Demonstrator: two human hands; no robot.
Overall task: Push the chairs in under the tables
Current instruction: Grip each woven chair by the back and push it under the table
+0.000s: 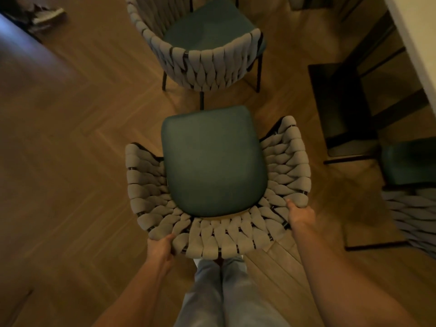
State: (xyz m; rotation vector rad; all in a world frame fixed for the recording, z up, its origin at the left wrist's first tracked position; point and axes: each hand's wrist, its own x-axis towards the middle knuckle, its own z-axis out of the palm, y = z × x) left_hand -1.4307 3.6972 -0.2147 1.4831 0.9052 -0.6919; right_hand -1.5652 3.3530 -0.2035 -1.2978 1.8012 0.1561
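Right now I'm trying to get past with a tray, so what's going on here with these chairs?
A person is standing behind a woven-back chair with a green seat, gripping its curved backrest with the left hand and the right hand. A second matching chair stands just ahead on the wooden floor, its back turned toward the held chair. A white table edge shows at the upper right. Neither of these two chairs is tucked under a table yet.

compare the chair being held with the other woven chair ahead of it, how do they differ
The near chair is gripped at its backrest by the left hand and right hand; the far chair stands untouched. The near chair shows its whole seat, the far chair mostly its back. Both have grey woven backs and teal seats.
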